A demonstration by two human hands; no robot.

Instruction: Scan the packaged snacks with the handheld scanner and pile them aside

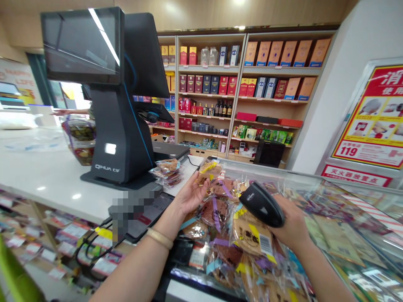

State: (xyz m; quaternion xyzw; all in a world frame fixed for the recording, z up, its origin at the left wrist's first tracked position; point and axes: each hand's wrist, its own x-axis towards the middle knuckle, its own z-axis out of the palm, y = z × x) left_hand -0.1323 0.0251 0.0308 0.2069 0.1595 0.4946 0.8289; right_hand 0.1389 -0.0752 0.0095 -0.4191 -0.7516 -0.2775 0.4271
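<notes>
My left hand point(192, 193) is closed on a clear packet of flat biscuits point(210, 171) with a yellow label, raised over the glass counter. In my right hand point(291, 222) is a black barcode scanner point(262, 205), its head tilted toward the left. Beneath both hands lies a heap of similar biscuit packets point(215, 212) with purple, blue and yellow labels. One yellow-labelled packet point(250, 235) under the scanner shows a printed barcode. A small stack of packets point(170, 167) sits on the white counter, to the left of my left hand.
A black point-of-sale terminal point(110, 126) stands on the white counter point(47, 167), with a phone point(147, 218) at its base. Behind it is a bagged bundle point(82, 138). Cables point(85, 251) hang off the counter edge. The glass display case point(346, 201) extends right; shelves point(208, 69) of boxes and bottles line the back.
</notes>
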